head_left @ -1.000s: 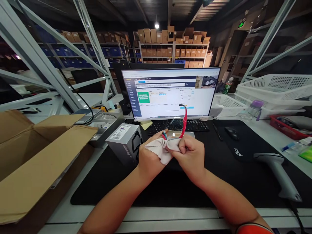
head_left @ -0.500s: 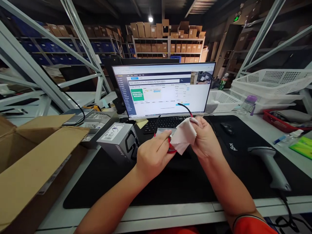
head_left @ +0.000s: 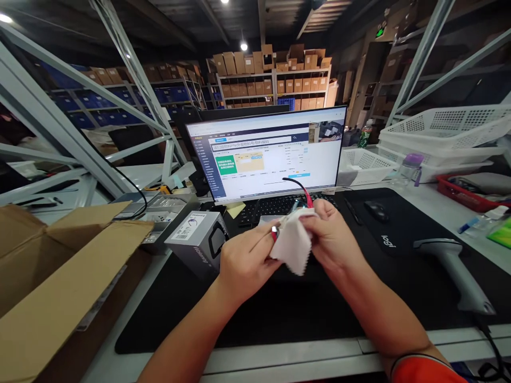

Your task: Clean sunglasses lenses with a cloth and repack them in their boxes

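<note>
Above a black desk mat, my left hand pinches a pair of glasses with a red frame and clear lenses. One red and black temple arm sticks up toward the monitor. My right hand is closed on a pale cleaning cloth, which is pressed against the glasses and hides most of them. Both hands meet just in front of the keyboard.
A grey product box lies left of my hands, and an open cardboard carton fills the left edge. Behind stand a lit monitor, a mouse, a barcode scanner, white baskets and a purple-capped bottle.
The glasses were turned in my hands and the cloth shifted from under my left hand to my right. The temple arm went from upright to leaning back. The view drifted slightly.
</note>
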Motion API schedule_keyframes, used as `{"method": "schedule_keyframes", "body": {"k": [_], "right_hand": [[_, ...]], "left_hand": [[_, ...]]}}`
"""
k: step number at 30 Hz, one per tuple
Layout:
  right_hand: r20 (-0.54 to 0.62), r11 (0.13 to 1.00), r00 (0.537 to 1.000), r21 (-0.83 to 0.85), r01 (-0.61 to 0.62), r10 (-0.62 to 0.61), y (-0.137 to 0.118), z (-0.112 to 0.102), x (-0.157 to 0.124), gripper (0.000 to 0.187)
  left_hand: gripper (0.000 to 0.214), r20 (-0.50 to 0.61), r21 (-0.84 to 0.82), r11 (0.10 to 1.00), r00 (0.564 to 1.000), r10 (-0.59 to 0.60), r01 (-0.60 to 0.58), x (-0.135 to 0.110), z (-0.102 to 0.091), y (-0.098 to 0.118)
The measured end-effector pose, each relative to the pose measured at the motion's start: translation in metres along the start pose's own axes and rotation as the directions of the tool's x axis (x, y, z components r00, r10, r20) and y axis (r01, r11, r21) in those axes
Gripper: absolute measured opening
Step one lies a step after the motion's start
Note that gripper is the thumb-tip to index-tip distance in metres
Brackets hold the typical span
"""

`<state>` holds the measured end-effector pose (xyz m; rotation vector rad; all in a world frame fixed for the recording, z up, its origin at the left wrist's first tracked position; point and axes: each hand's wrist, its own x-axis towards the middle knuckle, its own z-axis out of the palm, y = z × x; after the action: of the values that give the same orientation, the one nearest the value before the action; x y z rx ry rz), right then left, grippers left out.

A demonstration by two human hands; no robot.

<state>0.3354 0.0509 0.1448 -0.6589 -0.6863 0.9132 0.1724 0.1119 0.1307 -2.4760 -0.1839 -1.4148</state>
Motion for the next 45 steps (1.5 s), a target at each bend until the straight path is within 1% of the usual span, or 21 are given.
{"method": "schedule_keyframes", "body": {"k": [5,7,9,10,12,15,16,19,22,25,27,28,29,31,35,36,37,38,40,42,45], "right_hand": [[0.025,0.994,0.996,0.064,-0.091,0.090,-0.012,-0.013,0.017,0.074],[0.097,0.994,0.990,-0.039,-0.100,0.103,-0.016,-0.023,0.025,0.072],[0.163,0.965,0.985,-0.262,-0.016,0.060,-0.026,-0.038,0.034,0.066],[0.170,0.909,0.985,-0.410,0.073,-0.002,-0.034,-0.048,0.038,0.062],[0.118,0.666,0.972,-0.711,0.225,-0.203,-0.052,-0.068,0.042,0.050],[-0.009,0.230,0.840,-0.963,0.138,-0.542,-0.073,-0.090,0.043,0.023],[-0.018,0.140,0.788,-0.986,0.086,-0.616,-0.077,-0.092,0.041,0.030],[0.066,-0.025,0.717,-0.997,0.068,-0.693,-0.074,-0.085,0.031,0.055],[0.171,-0.089,0.714,-0.985,0.151,-0.679,-0.055,-0.059,0.011,0.041],[0.262,-0.058,0.763,-0.957,0.284,-0.591,-0.037,-0.031,-0.015,0.021],[0.378,0.038,0.853,-0.907,0.419,-0.359,-0.034,-0.019,-0.031,0.015],[0.455,0.106,0.870,-0.872,0.479,-0.191,-0.037,-0.016,-0.036,0.014],[0.526,0.173,0.850,-0.835,0.522,-0.025,-0.042,-0.016,-0.040,0.012],[0.643,0.296,0.736,-0.760,0.579,0.212,-0.056,-0.021,-0.039,0.013],[0.784,0.546,0.472,-0.620,0.563,0.403,-0.079,-0.037,-0.017,0.027],[0.790,0.585,0.431,-0.613,0.531,0.437,-0.078,-0.039,-0.012,0.024],[0.781,0.598,0.424,-0.624,0.503,0.458,-0.074,-0.039,-0.009,0.019],[0.762,0.586,0.458,-0.647,0.488,0.458,-0.067,-0.037,-0.008,0.012],[0.692,0.505,0.601,-0.713,0.487,0.399,-0.049,-0.029,-0.013,0.003],[0.607,0.406,0.734,-0.780,0.477,0.303,-0.032,-0.018,-0.021,0.010],[0.539,0.311,0.818,-0.827,0.468,0.203,-0.018,-0.009,-0.030,0.011]], "left_hand": [[0.016,0.021,-0.028,0.993,0.993,0.112,-0.112,0.002,0.000,-0.004],[0.014,0.027,-0.030,0.995,0.995,0.098,-0.097,0.002,-0.004,-0.011],[0.012,0.055,-0.057,0.998,0.998,0.035,-0.031,0.003,-0.012,-0.018],[0.011,0.082,-0.081,0.997,0.997,-0.010,0.017,0.003,-0.018,-0.021],[0.011,0.155,-0.132,0.986,0.984,-0.084,0.105,0.004,-0.028,-0.024],[0.011,0.256,-0.180,0.973,0.962,-0.094,0.143,0.005,-0.037,-0.023],[0.011,0.280,-0.187,0.973,0.957,-0.077,0.132,0.005,-0.038,-0.021],[0.008,0.337,-0.195,0.978,0.941,-0.006,0.076,0.005,-0.034,-0.017],[0.006,0.415,-0.160,0.987,0.908,0.061,0.006,0.004,-0.031,-0.014],[0.013,0.481,-0.092,0.994,0.872,0.097,-0.060,0.003,-0.030,-0.014],[0.014,0.483,-0.051,0.996,0.871,0.090,-0.075,0.003,-0.031,-0.015],[0.013,0.476,-0.035,0.996,0.875,0.084,-0.077,0.003,-0.032,-0.015],[0.013,0.468,-0.024,0.997,0.880,0.080,-0.078,0.003,-0.033,-0.015],[0.011,0.444,-0.009,0.997,0.893,0.077,-0.082,0.002,-0.035,-0.015],[0.010,0.423,-0.008,0.990,0.897,0.129,-0.139,0.002,-0.034,-0.008],[0.010,0.423,-0.013,0.988,0.894,0.147,-0.157,0.002,-0.033,-0.006],[0.008,0.420,-0.015,0.985,0.893,0.162,-0.171,0.002,-0.030,-0.003],[0.008,0.412,-0.008,0.983,0.895,0.172,-0.185,0.001,-0.028,0.000],[0.011,0.387,0.045,0.976,0.904,0.181,-0.215,-0.001,-0.021,0.003],[0.013,0.357,0.115,0.963,0.914,0.191,-0.246,-0.002,-0.015,0.003],[0.011,0.306,0.160,0.947,0.926,0.221,-0.278,-0.004,-0.009,-0.002]]}}
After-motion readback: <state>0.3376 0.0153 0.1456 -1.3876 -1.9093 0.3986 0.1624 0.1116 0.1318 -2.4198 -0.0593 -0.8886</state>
